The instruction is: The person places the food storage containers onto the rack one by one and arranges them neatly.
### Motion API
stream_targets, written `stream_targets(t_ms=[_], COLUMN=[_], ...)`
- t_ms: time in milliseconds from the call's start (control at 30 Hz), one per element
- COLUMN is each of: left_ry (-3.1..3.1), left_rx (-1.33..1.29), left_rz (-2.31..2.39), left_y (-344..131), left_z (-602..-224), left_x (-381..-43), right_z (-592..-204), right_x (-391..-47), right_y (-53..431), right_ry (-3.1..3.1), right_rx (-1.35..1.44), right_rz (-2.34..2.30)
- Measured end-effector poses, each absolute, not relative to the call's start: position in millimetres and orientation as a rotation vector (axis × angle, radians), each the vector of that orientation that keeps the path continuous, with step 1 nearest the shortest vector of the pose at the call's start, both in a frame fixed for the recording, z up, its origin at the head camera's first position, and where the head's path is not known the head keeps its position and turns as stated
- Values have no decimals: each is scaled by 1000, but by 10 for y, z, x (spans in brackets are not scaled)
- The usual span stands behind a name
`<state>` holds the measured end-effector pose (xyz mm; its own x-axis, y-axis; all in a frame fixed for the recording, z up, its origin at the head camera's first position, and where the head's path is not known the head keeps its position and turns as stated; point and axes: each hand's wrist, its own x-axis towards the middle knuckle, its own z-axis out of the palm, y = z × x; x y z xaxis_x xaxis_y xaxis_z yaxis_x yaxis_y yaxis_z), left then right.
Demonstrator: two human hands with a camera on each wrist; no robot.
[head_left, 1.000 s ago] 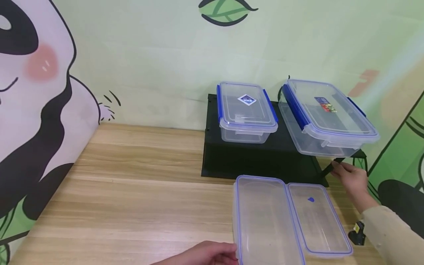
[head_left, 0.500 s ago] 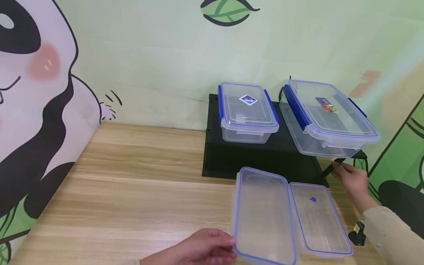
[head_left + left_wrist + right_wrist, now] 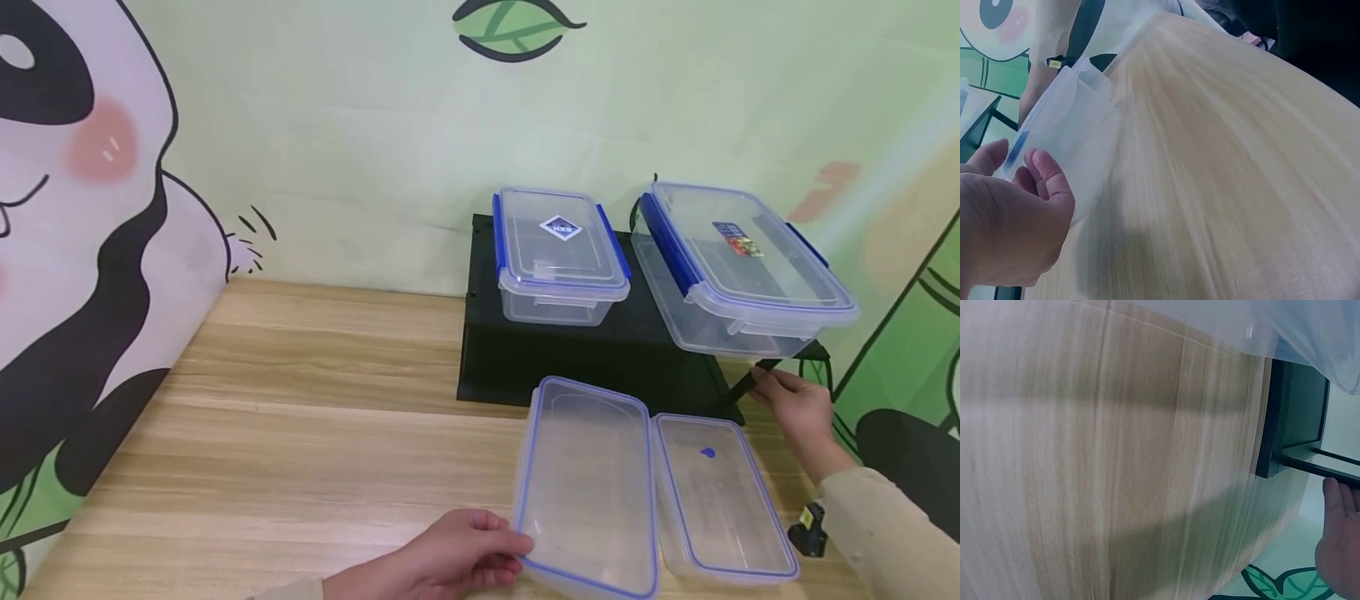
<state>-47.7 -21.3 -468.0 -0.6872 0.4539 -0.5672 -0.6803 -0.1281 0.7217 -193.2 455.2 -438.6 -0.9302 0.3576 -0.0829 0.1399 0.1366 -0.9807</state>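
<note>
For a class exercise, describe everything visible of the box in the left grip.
The box is rectangular, round-cornered, seemingly translucent plastic, with a blue line edging its top. The left grip holds its near left corner. It is left of a smaller box, before the black stand. I cannot tell whether it's lidded.

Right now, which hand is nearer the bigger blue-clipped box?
Right. The right hand is at the black bar, just below the near end of the bigger blue-clipped box; the left hand sits farther left, pinching the blue-edged container.
</note>
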Motion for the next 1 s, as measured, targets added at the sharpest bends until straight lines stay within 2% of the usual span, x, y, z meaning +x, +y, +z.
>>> stream_targets(t_ms=[1000], left_ry=[1394], left_rx=[-133], left_rz=[1909], left_y=[-271], left_z=[-4708], left_x=[-613], right_z=[-4384], right_x=[-1944], right_y=[4583], right_ry=[-2246], right_rx=[-501], right_rz=[1916])
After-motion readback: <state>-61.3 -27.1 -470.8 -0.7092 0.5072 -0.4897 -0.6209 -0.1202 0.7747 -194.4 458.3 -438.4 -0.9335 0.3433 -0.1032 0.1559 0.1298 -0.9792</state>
